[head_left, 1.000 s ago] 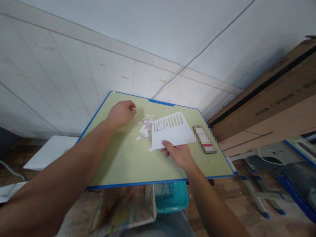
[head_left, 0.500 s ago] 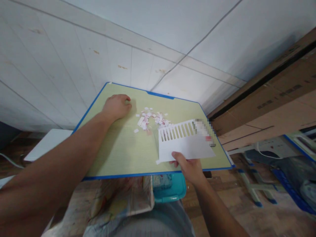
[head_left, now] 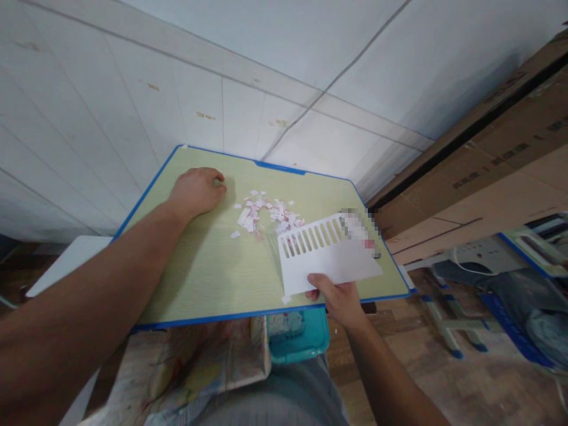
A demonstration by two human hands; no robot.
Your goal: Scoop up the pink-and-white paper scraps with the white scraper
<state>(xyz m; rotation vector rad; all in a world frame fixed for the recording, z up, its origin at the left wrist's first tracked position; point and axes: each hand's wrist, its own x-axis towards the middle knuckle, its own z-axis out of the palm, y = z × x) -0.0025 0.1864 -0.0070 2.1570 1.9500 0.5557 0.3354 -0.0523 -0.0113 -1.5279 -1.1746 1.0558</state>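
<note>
A thin white slotted sheet (head_left: 331, 261) is pinched in my right hand (head_left: 339, 299) at its near edge, thumb on top and fingers underneath. Its row of long slots faces away from me, above the right part of the pale green desktop (head_left: 213, 272). My left hand (head_left: 197, 190) rests on the far left of the desktop, fingers loosely curled, with a gap between index finger and thumb and nothing visible in it. Between the hands lies a loose pile of small white and pinkish paper scraps (head_left: 266, 214). Beyond the sheet, an item is blurred out by pixelation.
The desktop has a blue rim (head_left: 284, 167) and stands near a white panelled wall (head_left: 186, 89) with a cable. Cardboard boxes (head_left: 479, 171) stand along the right. Below the near edge are a teal basin (head_left: 302, 349) and a stained bag or cloth (head_left: 222, 355).
The whole view has shifted slightly, so the desk appears a little farther left. The sheet's left corner sits slightly lower; my left hand keeps its place on the desk.
</note>
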